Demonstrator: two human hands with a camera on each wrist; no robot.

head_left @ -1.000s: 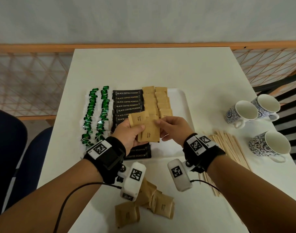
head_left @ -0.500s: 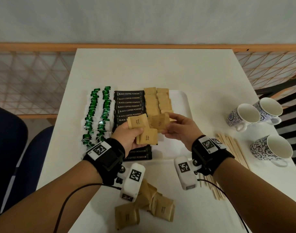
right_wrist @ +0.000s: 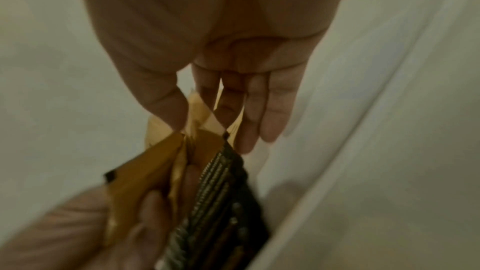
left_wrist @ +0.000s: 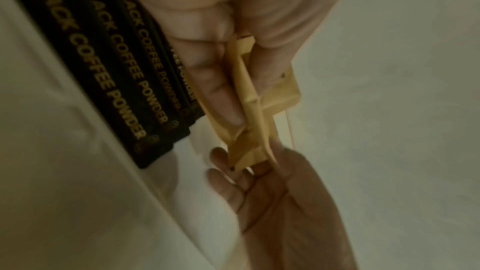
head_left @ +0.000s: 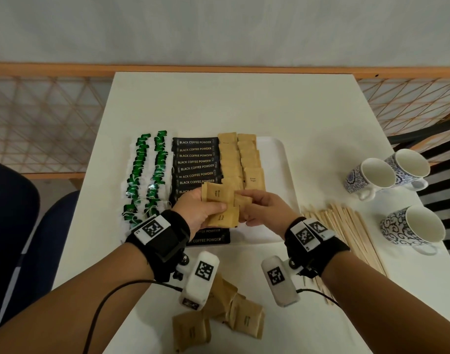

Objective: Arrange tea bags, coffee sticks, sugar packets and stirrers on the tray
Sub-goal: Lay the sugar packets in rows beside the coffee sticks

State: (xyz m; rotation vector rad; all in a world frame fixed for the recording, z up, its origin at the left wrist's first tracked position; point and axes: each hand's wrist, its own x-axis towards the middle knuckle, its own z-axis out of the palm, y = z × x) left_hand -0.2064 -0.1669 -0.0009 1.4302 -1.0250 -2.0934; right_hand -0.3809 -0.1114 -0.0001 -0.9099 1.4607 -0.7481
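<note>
My left hand point(head_left: 211, 205) grips a small fan of brown sugar packets point(head_left: 220, 198) above the tray's near half. My right hand point(head_left: 244, 203) pinches the right edge of one of those packets point(head_left: 243, 200) between thumb and fingers, as the right wrist view shows point(right_wrist: 197, 114). The white tray point(head_left: 272, 154) holds two columns of green tea bags point(head_left: 147, 175), a column of black coffee sticks point(head_left: 196, 162) and two columns of sugar packets point(head_left: 239, 154). Wooden stirrers point(head_left: 346, 226) lie on the table right of the tray.
Several loose sugar packets point(head_left: 234, 315) lie in a heap at the table's near edge, under my wrists. Three patterned cups point(head_left: 372, 177) stand at the right. The tray's right strip point(head_left: 277, 200) is bare. A wooden railing runs behind the table.
My right hand carried one sugar packet to the near end of the right column, left it there, and came back to pinch another packet from my left hand's fan.
</note>
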